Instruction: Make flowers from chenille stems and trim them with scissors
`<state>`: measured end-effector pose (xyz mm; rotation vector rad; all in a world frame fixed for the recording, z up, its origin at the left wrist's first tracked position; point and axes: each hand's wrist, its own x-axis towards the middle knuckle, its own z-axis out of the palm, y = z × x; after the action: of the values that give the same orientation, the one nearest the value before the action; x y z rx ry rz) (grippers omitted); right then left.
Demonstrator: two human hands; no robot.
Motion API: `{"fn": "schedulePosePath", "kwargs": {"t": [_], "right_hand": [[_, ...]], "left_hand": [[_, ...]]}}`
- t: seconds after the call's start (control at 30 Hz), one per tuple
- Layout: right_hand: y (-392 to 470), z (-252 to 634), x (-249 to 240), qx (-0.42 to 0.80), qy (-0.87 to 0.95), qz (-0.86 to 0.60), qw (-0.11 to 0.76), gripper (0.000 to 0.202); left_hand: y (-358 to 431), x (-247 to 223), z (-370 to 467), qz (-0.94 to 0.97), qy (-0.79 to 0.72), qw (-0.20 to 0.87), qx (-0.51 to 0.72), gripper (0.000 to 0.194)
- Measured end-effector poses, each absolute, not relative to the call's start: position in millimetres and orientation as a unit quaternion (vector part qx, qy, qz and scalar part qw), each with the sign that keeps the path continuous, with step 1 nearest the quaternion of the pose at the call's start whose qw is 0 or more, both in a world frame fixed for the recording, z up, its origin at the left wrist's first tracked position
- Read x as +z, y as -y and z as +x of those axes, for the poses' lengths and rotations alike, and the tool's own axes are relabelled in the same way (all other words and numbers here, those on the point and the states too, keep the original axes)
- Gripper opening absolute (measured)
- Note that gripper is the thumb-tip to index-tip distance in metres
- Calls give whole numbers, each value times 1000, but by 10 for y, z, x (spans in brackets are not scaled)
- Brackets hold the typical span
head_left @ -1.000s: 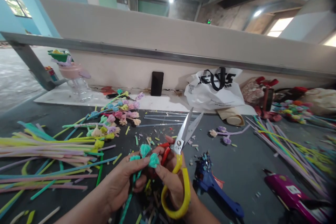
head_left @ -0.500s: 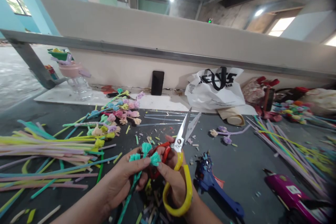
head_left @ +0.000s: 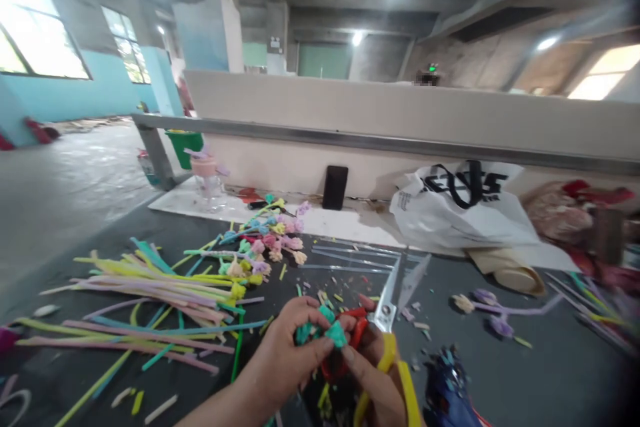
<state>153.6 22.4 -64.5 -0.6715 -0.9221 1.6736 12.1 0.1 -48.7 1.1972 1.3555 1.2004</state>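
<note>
My left hand (head_left: pixel 285 360) is closed on a teal pipe-cleaner flower (head_left: pixel 336 333), low in the middle of the head view. Its fingers wrap round the blooms, and the stem is mostly hidden. My right hand (head_left: pixel 375 373) holds yellow-handled scissors (head_left: pixel 386 312), whose open blades point up and away. A red-handled tool (head_left: pixel 359 330) also sits in that hand, its far end hidden. The right thumb and fingertip touch the teal bloom.
Loose pipe cleaners (head_left: pixel 165 287) and finished flowers (head_left: pixel 270 240) lie left. A phone (head_left: pixel 335 187) leans on the back panel. Right are a white bag (head_left: pixel 460 213), a purple flower (head_left: pixel 500 325) and a blue glue gun (head_left: pixel 447 390). A clear cup (head_left: pixel 207 187) stands back left.
The view has turned left and up, so things appear farther right and lower. My left fingers now cover more of the teal blooms. The scissors stay in my right hand.
</note>
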Motion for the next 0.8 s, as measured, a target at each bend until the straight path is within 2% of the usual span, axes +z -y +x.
{"fn": "schedulePosePath", "kwargs": {"t": [0.23,0.33,0.53,0.7,0.8], "right_hand": [[-316,1556,-708,702,365,-298,534,78],[-375,1594,-791,690,352,-326,541,81],[-559,1570,-986,698,347,-306,546,83],[-601,1522,-957,699,322,-289,569,77],[-619,1576,-922,755,301,-301,499,78]], "left_hand": [[-43,-460,97,395,-491,577,520,30],[-10,-265,40,325,-458,624,543,31],[24,200,-345,234,-384,677,583,46],[12,338,-816,245,-312,683,613,29],[72,328,-931,205,-286,688,634,17]]}}
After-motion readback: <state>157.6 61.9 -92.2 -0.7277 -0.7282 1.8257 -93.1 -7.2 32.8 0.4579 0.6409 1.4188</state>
